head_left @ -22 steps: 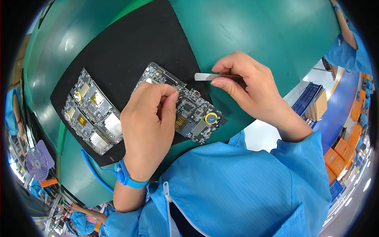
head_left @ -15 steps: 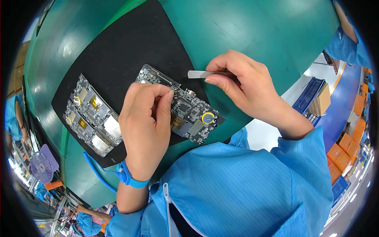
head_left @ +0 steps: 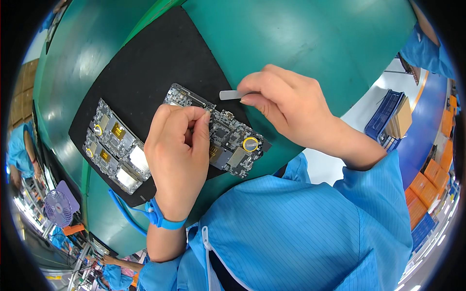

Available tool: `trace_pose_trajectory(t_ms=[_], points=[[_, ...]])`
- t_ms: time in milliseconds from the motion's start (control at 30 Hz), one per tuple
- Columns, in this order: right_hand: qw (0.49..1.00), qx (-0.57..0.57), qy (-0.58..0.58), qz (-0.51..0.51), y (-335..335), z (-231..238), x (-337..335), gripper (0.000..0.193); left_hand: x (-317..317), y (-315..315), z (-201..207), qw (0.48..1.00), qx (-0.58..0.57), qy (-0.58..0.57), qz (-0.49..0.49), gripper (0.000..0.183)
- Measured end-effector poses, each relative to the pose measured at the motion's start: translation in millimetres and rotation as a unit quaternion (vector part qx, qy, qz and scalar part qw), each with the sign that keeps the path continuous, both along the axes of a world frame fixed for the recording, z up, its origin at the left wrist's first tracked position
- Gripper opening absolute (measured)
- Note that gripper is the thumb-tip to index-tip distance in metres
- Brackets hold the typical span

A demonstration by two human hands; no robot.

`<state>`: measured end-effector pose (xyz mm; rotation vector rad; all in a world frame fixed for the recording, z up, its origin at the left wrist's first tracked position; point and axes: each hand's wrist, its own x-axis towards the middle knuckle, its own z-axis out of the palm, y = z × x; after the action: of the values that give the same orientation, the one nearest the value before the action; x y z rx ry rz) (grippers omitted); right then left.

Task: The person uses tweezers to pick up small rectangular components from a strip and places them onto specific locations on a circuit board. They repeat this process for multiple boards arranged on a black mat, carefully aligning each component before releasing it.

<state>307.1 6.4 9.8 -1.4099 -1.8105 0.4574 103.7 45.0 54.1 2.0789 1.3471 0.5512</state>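
Observation:
My left hand [head_left: 175, 155] is over a dark printed circuit board [head_left: 233, 140], thumb and fingertips pinched together near its middle. Whatever sits in that pinch is too small or hidden to make out. The board has a round coin cell [head_left: 250, 144] with a yellow ring at its right end. My right hand [head_left: 296, 109], closed at the thumb and fingers, grips a flat silver metal tool [head_left: 229, 95]. Its blunt end points left, above the board's far edge; the rest is hidden in the hand. Left of my left hand lie two more joined circuit boards [head_left: 112, 140].
A black mat [head_left: 160, 53] under the boards covers part of the green table [head_left: 291, 34]. A blue strap and cord [head_left: 127, 213] run from my left wrist. Beyond the table are a purple fan [head_left: 58, 208], a blue crate [head_left: 386, 114], orange bins [head_left: 427, 186] and other people in blue.
My right hand with the metal tool has shifted slightly left, nearer my left hand. The left hand keeps its pinch over the board. The whole view has shifted a little.

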Motion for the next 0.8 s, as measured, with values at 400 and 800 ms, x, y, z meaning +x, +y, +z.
trace_pose_trajectory(t_ms=[400, 800], points=[[0.991, 0.07, -0.107, 0.024, -3, -10, -11, 0.02, 7, 5, 7, 0.999, 0.009, 0.038, -0.019, 0.006], [0.987, 0.071, -0.138, 0.039, -1, -5, -12, 0.012, 10, 9, 14, 0.994, 0.02, 0.092, -0.053, 0.002]])
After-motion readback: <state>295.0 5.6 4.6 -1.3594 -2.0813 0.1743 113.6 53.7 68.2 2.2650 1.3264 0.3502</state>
